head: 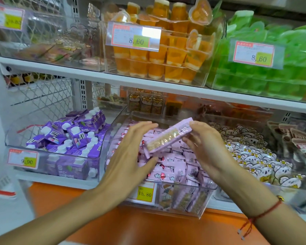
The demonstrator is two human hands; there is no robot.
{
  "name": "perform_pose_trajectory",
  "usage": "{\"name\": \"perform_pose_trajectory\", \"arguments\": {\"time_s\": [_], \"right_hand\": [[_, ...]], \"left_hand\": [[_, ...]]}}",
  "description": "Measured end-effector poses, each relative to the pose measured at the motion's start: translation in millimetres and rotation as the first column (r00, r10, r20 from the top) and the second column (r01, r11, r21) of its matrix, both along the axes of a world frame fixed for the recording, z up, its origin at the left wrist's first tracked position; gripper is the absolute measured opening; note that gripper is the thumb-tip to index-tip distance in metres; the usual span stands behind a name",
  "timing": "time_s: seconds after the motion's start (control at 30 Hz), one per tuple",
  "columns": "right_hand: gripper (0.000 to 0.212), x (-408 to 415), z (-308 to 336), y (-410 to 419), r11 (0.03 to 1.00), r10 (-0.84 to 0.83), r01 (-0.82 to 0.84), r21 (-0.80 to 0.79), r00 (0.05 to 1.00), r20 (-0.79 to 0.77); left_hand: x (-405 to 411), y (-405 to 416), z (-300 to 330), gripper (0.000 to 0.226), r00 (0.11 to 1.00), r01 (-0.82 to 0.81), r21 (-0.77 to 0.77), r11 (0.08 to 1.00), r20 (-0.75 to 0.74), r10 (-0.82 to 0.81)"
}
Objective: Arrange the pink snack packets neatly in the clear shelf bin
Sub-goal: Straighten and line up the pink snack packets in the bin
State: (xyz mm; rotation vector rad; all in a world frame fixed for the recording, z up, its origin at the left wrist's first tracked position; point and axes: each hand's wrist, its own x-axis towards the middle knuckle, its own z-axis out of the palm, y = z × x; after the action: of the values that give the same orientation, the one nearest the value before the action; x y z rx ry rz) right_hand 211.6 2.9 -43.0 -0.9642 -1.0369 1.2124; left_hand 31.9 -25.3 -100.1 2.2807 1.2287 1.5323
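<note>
A clear shelf bin on the lower shelf is filled with several pink snack packets. Above them my right hand pinches one long pink packet by its upper right end, holding it tilted with a clear window showing the snack. My left hand hovers with straight fingers at the packet's lower left end, thumb beneath it, over the left side of the bin. More packets stand upright behind the bin's front wall.
A bin of purple drink pouches stands left of the pink bin, a bin of white bear-print sweets right. Orange jelly cups and green packs fill the upper shelf. A yellow price tag hangs on the bin front.
</note>
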Motion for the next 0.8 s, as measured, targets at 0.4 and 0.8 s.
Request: {"name": "perform_pose_trajectory", "arguments": {"time_s": [0.4, 0.8], "right_hand": [[0.019, -1, 9, -15, 0.873, -0.347, 0.039, 0.486, 0.749, 0.564], [0.030, 0, 1, -8, 0.754, -0.493, -0.239, 0.612, 0.412, 0.767]], "left_hand": [[7, -4, 16, 0.032, 0.577, 0.495, -0.465, 0.734, 0.807, 0.122], [-2, 0, 9, 0.045, 0.968, 0.096, -0.360, 0.928, 0.251, -0.002]]}}
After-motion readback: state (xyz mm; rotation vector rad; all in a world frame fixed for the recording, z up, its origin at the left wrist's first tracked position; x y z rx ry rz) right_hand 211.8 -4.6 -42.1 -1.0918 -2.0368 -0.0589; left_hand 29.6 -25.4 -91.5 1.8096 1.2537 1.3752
